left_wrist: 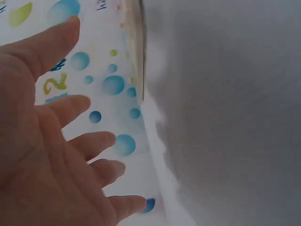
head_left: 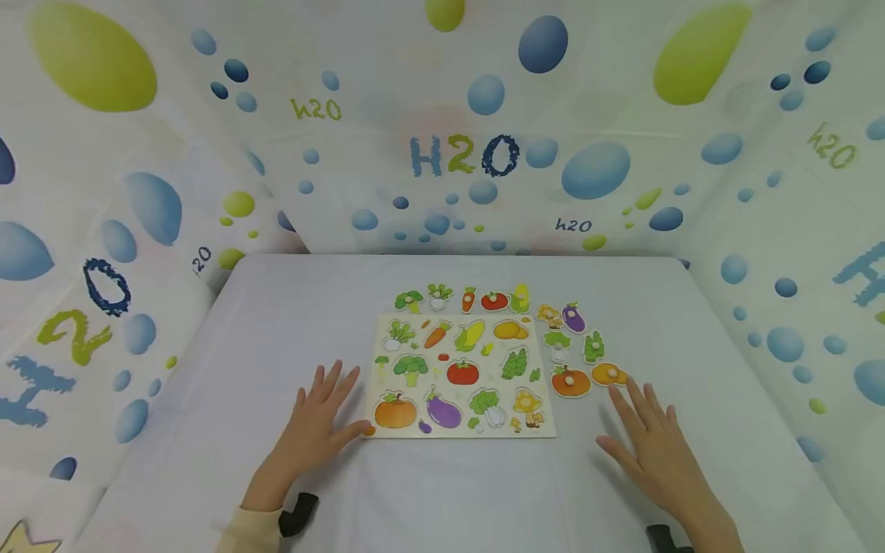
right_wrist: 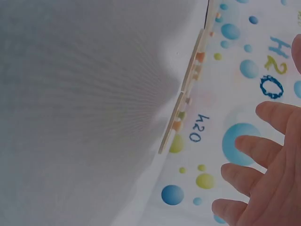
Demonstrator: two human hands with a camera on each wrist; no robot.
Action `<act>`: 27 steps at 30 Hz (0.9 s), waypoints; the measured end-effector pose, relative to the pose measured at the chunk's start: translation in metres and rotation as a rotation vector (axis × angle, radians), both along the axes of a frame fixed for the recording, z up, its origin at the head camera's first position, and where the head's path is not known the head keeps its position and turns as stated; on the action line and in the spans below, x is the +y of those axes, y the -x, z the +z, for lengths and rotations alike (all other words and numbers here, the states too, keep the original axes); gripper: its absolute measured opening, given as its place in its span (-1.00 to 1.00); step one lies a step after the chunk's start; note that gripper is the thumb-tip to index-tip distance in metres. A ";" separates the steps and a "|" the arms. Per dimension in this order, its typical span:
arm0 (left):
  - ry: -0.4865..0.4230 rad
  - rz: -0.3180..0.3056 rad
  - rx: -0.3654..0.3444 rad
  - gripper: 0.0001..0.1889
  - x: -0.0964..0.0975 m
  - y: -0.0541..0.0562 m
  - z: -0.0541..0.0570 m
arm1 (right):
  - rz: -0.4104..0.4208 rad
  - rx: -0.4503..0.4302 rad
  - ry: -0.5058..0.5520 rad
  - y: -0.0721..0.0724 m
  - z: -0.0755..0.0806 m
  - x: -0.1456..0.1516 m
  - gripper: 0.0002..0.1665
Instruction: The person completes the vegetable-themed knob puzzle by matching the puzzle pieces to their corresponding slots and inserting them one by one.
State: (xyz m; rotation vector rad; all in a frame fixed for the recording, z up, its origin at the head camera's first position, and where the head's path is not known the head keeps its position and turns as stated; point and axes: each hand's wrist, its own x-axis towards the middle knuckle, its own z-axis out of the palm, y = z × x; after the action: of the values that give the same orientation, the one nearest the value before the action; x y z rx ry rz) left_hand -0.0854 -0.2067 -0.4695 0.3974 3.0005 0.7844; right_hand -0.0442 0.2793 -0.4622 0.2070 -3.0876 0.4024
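A pale puzzle board (head_left: 489, 365) with vegetable pictures lies flat on the white surface (head_left: 442, 491). The knobbed pieces lie outside it: broccoli (head_left: 409, 300), radish (head_left: 439, 299), carrot (head_left: 469, 299), tomato (head_left: 494, 302) and corn (head_left: 521, 298) along the far edge; mushroom (head_left: 549, 315), eggplant (head_left: 573, 317), leafy cabbage (head_left: 557, 346), green piece (head_left: 593, 347), pumpkin (head_left: 570, 382) and yellow-orange piece (head_left: 605, 372) on the right. The left hand (head_left: 314, 430), fingers spread, has its thumb near the board's near left corner; contact is unclear. The right hand (head_left: 657, 457) spreads its extended fingers just beside the yellow-orange piece.
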 end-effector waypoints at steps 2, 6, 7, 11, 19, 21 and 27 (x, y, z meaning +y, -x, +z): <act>-0.002 -0.035 -0.025 -0.10 0.000 0.009 -0.005 | -0.004 -0.009 0.007 -0.002 0.000 0.001 0.00; -0.004 -0.085 -0.063 -0.11 -0.001 0.020 -0.012 | -0.009 0.000 0.009 -0.004 0.000 0.005 -0.02; -0.003 -0.093 -0.073 -0.12 -0.001 0.022 -0.013 | -0.011 0.004 0.008 -0.004 0.000 0.005 -0.02; -0.020 -0.103 -0.123 -0.15 -0.001 0.025 -0.019 | -0.019 0.032 -0.001 -0.001 -0.001 0.006 -0.06; -0.051 -0.104 -0.130 -0.15 -0.003 0.024 -0.026 | 0.004 0.128 0.027 0.025 0.006 0.002 -0.33; -0.050 -0.101 -0.127 -0.15 -0.002 0.024 -0.027 | 0.024 0.125 0.075 0.037 0.007 0.001 -0.42; -0.049 -0.097 -0.114 -0.15 -0.002 0.023 -0.027 | 0.039 0.026 0.231 0.070 0.003 -0.009 -0.62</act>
State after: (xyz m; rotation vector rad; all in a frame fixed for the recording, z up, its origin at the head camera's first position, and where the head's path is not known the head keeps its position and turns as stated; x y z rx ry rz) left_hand -0.1088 -0.2087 -0.4963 0.4784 2.8386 0.8428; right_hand -0.1146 0.2700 -0.4596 0.2644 -2.9820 0.7457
